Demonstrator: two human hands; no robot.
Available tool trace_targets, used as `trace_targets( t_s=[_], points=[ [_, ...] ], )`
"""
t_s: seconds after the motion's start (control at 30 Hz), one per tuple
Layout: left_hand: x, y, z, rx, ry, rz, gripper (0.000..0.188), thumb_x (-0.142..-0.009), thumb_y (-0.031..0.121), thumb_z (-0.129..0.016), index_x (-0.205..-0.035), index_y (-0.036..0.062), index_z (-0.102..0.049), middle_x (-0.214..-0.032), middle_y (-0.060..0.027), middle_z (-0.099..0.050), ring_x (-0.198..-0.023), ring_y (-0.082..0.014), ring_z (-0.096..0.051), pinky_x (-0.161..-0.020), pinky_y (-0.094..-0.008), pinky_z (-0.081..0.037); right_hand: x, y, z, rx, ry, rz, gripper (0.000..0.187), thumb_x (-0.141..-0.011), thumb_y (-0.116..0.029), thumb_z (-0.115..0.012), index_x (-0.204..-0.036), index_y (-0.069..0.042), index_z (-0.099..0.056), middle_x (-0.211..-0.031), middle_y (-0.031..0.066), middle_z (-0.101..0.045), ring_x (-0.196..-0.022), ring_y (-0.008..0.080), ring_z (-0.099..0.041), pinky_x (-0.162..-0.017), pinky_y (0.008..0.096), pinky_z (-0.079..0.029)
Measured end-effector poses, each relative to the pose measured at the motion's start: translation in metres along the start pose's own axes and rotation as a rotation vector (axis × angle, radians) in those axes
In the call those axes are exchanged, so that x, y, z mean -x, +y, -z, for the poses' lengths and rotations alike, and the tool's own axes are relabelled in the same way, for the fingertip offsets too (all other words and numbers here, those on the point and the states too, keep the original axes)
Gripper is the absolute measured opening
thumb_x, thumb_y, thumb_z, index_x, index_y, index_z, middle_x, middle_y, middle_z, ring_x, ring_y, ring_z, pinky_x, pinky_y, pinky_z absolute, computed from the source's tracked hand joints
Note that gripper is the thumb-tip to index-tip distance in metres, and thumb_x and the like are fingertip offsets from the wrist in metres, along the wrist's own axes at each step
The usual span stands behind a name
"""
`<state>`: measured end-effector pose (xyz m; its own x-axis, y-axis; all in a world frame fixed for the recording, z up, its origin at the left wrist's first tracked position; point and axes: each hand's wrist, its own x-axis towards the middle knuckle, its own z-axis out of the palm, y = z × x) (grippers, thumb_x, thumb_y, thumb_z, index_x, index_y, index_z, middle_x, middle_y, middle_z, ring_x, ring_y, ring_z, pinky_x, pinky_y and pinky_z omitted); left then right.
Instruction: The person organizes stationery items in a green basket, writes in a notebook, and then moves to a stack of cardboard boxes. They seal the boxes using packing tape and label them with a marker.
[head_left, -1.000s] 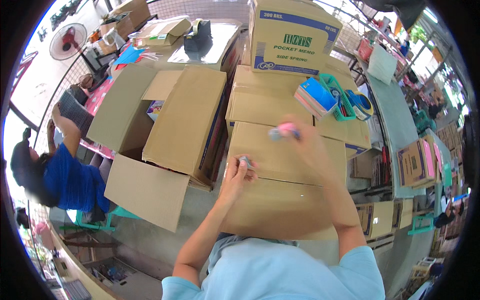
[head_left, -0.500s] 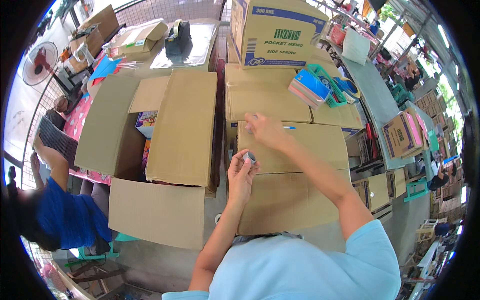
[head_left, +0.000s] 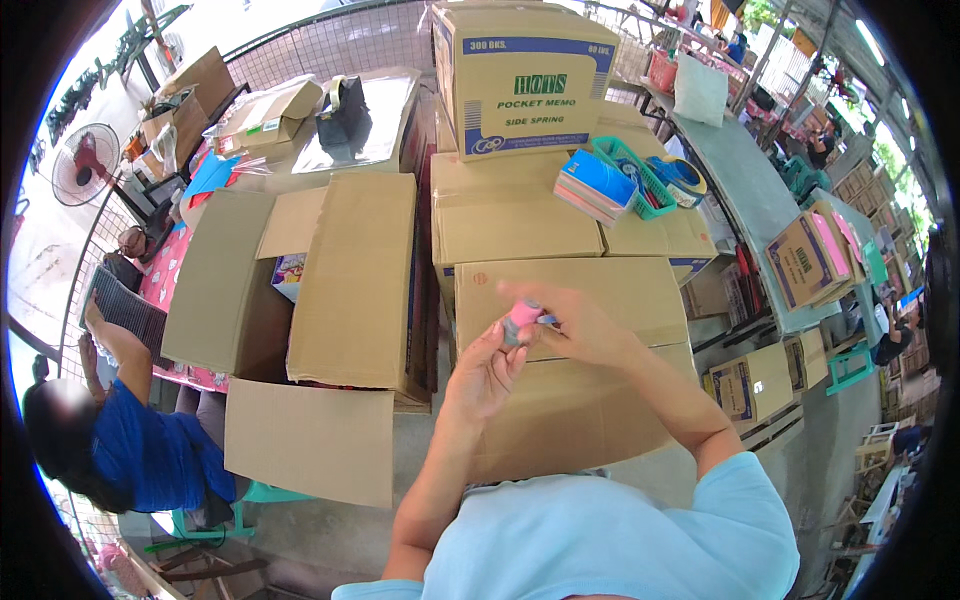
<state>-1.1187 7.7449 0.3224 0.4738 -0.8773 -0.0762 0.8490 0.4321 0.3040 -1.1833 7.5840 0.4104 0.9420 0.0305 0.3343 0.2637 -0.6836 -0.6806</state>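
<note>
In front of me, over the taped cardboard box [head_left: 610,300], my two hands meet. My left hand [head_left: 482,375] is closed, its thumb and fingers pinching a small grey round cap [head_left: 512,332]. Against the cap sits a short pink stamp [head_left: 524,312], partly covered by fingers. My right hand [head_left: 580,325], smeared by motion, is closed around the stamp's upper part. A blue-ended pen [head_left: 547,320] pokes out between its fingers. On the box's top near its far left corner is a round reddish stamp mark [head_left: 480,279].
To the left stands an open carton [head_left: 350,280] with flaps spread. Behind are a tall printed carton [head_left: 530,80], a blue-topped notepad stack [head_left: 597,185], a green basket [head_left: 640,180] and tape rolls [head_left: 677,182]. A person in blue [head_left: 155,440] sits at far left.
My right hand has come back from the box's far left corner to my left hand, bringing the pink stamp against the grey cap. The reddish mark is now uncovered. My view has shifted slightly.
</note>
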Motion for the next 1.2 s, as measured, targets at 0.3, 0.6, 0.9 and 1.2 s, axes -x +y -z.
trace_targets(
  t_s=[0.3, 0.6, 0.9, 1.2],
  points=[
    [0.012, 0.004, 0.031, -0.425, 0.271, -0.345, 0.032, -0.095, 0.038, -0.042, -0.089, 0.0074, -0.05, -0.077, -0.0059, -0.051, -0.06, -0.0122, -0.047, -0.056, -0.0246, -0.042, 0.005, 0.111, -0.034, -0.518, 0.588, -0.317, 0.038, -0.096, -0.036, -0.048, -0.088, -0.004, -0.065, -0.068, -0.0015, -0.054, -0.049, 0.0043, -0.041, -0.045, 0.0216, -0.032],
    [0.009, -0.012, 0.02, -1.362, 0.24, -0.517, 0.033, -0.098, 0.022, -0.044, -0.073, 0.002, -0.052, -0.069, -0.0031, -0.052, -0.063, -0.0088, -0.046, -0.057, -0.0246, -0.038, -0.091, 0.114, -0.082, -0.654, 0.479, -0.515, 0.042, -0.089, -0.043, -0.057, -0.075, -0.004, -0.061, -0.055, -0.0006, -0.052, -0.046, 0.006, -0.048, -0.043, 0.0229, -0.032],
    [0.004, -0.008, 0.018, -1.306, 0.166, -0.563, 0.03, -0.096, 0.017, -0.046, -0.072, 0.0, -0.051, -0.068, -0.006, -0.052, -0.062, -0.0124, -0.049, -0.056, -0.0259, -0.039, -0.099, 0.131, -0.1, -0.127, 0.576, -0.358, 0.041, -0.081, -0.018, -0.065, -0.058, -0.007, -0.033, -0.051, -0.0011, -0.031, -0.048, 0.0083, -0.029, -0.045, 0.0295, -0.026],
    [0.003, -0.005, 0.015, -1.319, 0.171, -0.544, 0.026, -0.094, 0.014, -0.049, -0.073, -0.0005, -0.052, -0.07, -0.0074, -0.054, -0.062, -0.0144, -0.05, -0.057, -0.0263, -0.041, -0.097, 0.124, -0.102, -0.29, 0.547, -0.437, 0.038, -0.081, -0.009, -0.058, -0.06, -0.005, -0.027, -0.053, -0.0009, -0.024, -0.05, 0.0081, -0.025, -0.044, 0.0307, -0.023]
  ],
)
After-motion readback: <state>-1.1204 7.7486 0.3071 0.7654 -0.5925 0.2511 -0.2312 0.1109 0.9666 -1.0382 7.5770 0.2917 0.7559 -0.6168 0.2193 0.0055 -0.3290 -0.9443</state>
